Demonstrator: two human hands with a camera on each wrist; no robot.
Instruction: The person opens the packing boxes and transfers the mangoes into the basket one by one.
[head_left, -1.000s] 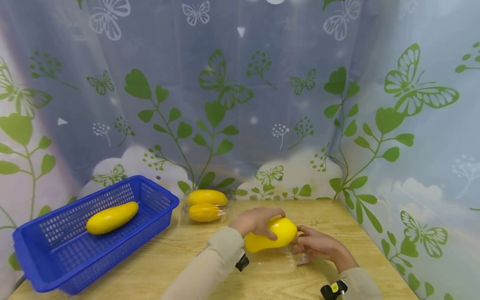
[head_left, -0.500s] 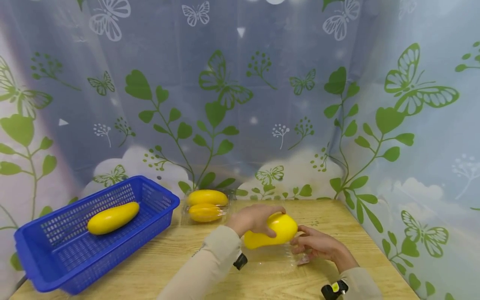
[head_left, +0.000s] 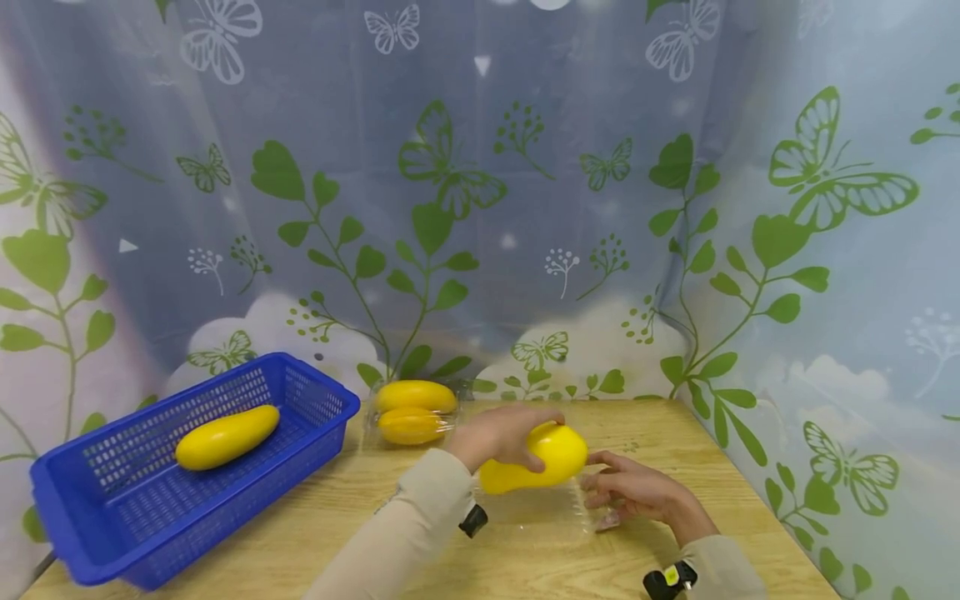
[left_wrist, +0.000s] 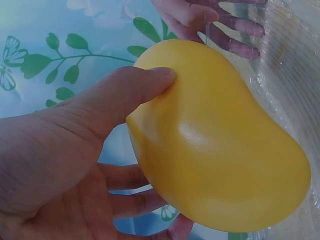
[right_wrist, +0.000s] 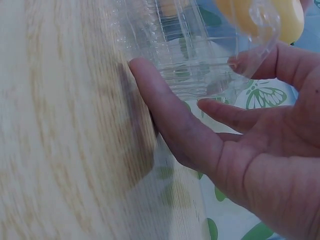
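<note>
My left hand [head_left: 501, 437] grips a smooth yellow mango [head_left: 551, 458], thumb over one side and fingers round the other; in the left wrist view the whole mango [left_wrist: 215, 145] shows, wide at one end. Beneath it on the table lies a clear plastic box [head_left: 536, 512]. At that box's right end, my right hand [head_left: 633, 487] holds the wall, with the thumb low by the table and the fingers on the far side of the plastic [right_wrist: 185, 75].
A blue slotted basket [head_left: 315, 446] on the left holds one yellow mango [head_left: 228, 437]. Behind my left hand, two yellow mangoes [head_left: 415, 396] sit in another clear box. The wooden table [head_left: 637, 558] meets a printed curtain at the back and right.
My left hand has shifted slightly left and away with the mango, uncovering more of the clear box. The right hand stays almost where it was.
</note>
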